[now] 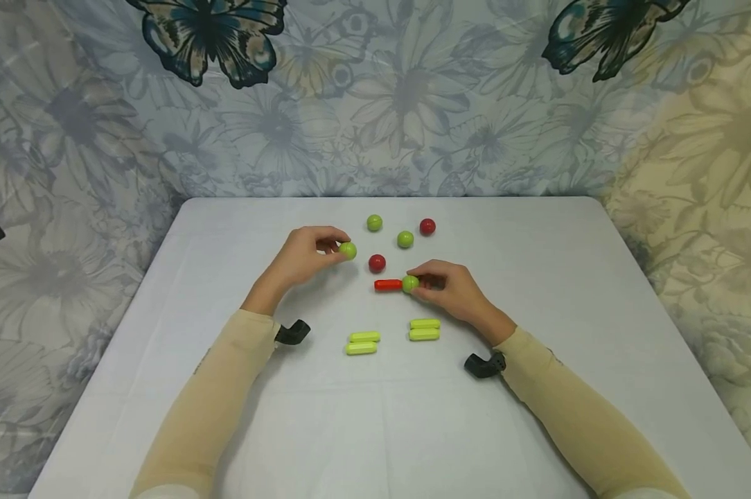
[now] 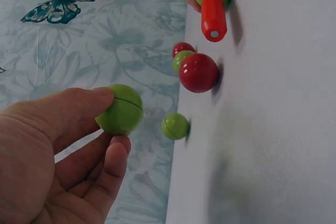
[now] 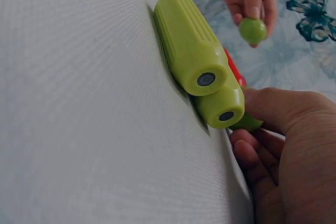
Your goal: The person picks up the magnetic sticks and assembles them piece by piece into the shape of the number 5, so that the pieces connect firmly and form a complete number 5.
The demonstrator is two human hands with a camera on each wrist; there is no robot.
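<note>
My left hand (image 1: 310, 255) pinches a green ball (image 2: 120, 109) between thumb and fingers, held above the table in the left wrist view. A thin seam runs round this ball. My right hand (image 1: 453, 287) grips another green ball (image 1: 410, 283), whose left side meets the end of a red rod (image 1: 388, 285). The rod's free end points toward the left and shows a small grey metal disc in the left wrist view. Just beyond the rod rests a red ball (image 1: 377, 263). In the right wrist view, green rods (image 3: 191, 45) partly hide the right hand's ball.
Farther back on the white table (image 1: 537, 249) lie two loose green balls, one left (image 1: 374, 222) and one nearer (image 1: 405, 239), plus a second red ball (image 1: 427, 226). Two pairs of green rods, left (image 1: 362, 343) and right (image 1: 425, 329), lie nearer me. Flowered cloth (image 1: 407, 104) hangs behind.
</note>
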